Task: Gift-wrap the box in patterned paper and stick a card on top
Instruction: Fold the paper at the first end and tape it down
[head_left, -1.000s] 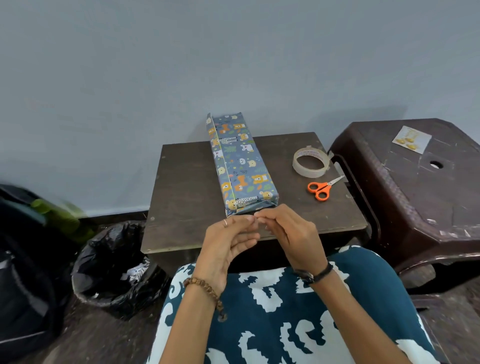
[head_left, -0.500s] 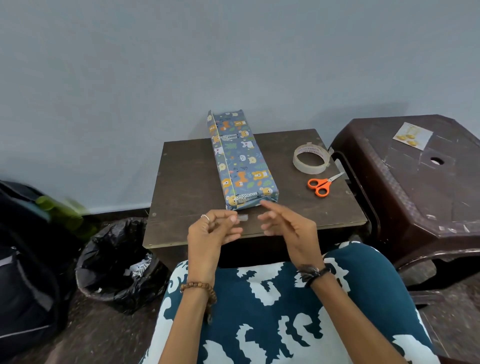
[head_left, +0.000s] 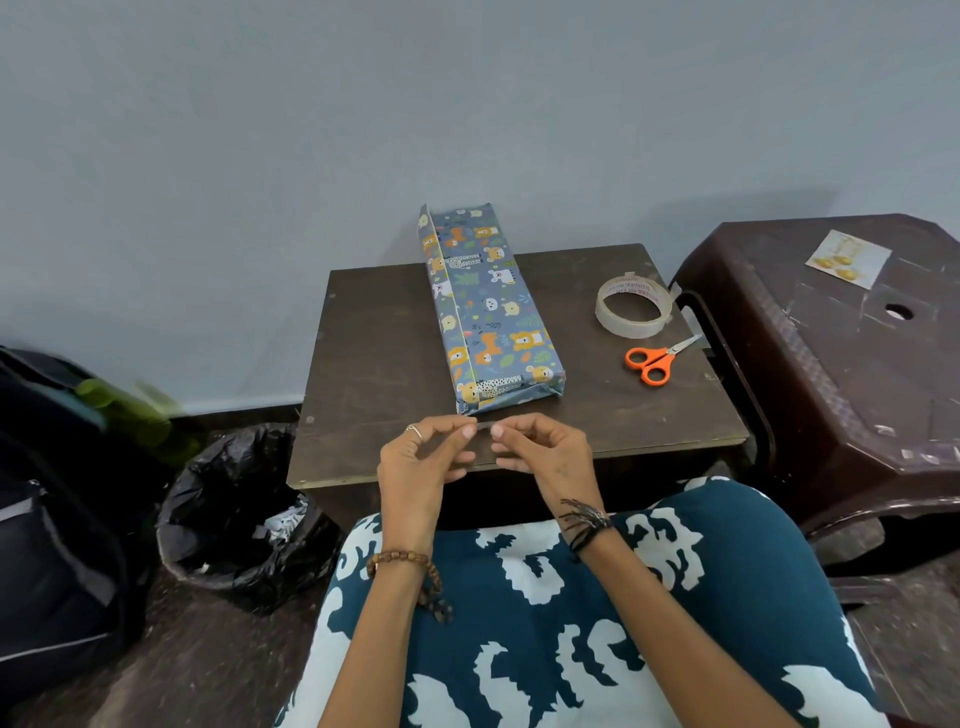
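Your left hand (head_left: 423, 460) and right hand (head_left: 545, 452) pinch a short tape strip (head_left: 484, 426) between them over the counter's (head_left: 374, 353) near edge. The wrapped box (head_left: 488, 312) lies lengthwise mid-counter, the card (head_left: 848, 259) on the stool (head_left: 841, 374).

Your left wrist wears a brown bead bracelet (head_left: 400, 561), your right a black thread band (head_left: 584, 522); a ring (head_left: 414, 430) circles one left finger; teal-and-white patterned clothing (head_left: 571, 623) covers your lap.

Box (head_left: 491, 312) wore smooth printed paper w/ slight sheen, counter (head_left: 374, 353) was matt dark wood, tape roll (head_left: 634, 307) glossy clear plastic, scissors (head_left: 655, 360) orange plastic handles w/ metal blades.
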